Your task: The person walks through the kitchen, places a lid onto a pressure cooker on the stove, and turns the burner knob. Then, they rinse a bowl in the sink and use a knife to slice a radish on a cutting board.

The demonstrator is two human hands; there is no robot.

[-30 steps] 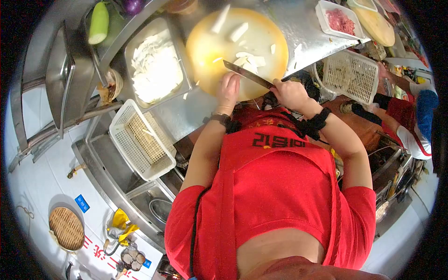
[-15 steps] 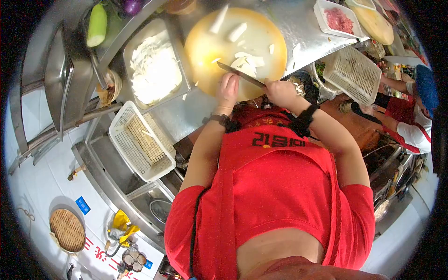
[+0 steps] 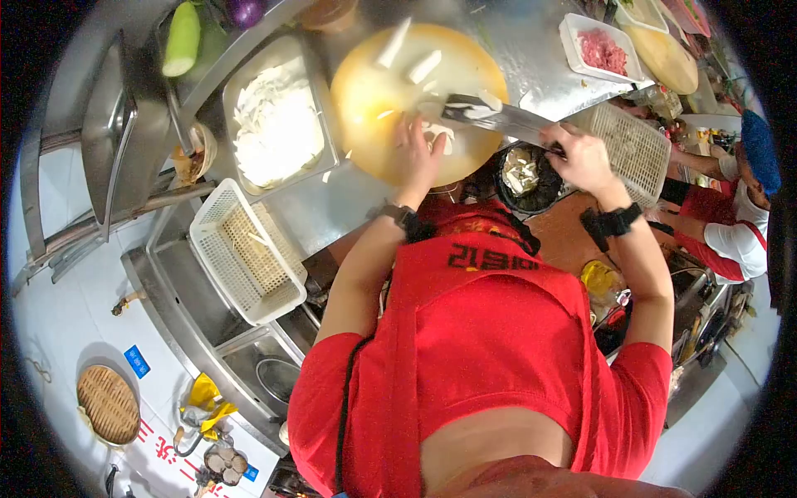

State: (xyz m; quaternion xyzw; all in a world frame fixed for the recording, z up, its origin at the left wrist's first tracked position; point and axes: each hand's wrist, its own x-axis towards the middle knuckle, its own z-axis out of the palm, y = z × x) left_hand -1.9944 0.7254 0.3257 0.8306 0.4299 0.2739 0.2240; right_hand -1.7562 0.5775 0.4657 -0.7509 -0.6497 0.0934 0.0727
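Note:
My right hand (image 3: pixel 579 163) grips the handle of a cleaver (image 3: pixel 525 124), its broad blade lying over the right side of a round yellow-rimmed chopping board (image 3: pixel 353 70). A few white pieces rest on the blade. On the board, my left hand (image 3: pixel 418 159) has its fingers stretched apart beside white vegetable slices (image 3: pixel 447 139), partly covering them. Two longer white pieces (image 3: pixel 425 66) lie at the board's far side. Left of the board stands a steel tray (image 3: pixel 330 133) filled with white vegetable slices (image 3: pixel 276 124).
A white plastic basket (image 3: pixel 222 249) stands at the left by the sink. Below the board's right edge is a dark bin (image 3: pixel 535 199) holding scraps. A tray of pink meat (image 3: pixel 602 51) sits at the far right. At right, another person (image 3: pixel 726 207) is near a second basket (image 3: pixel 627 153).
The cleaver has swung up and right, now turned flat with pieces on its blade. My right hand moved right, uncovering the bin. My left hand shifted slightly right and its fingers spread.

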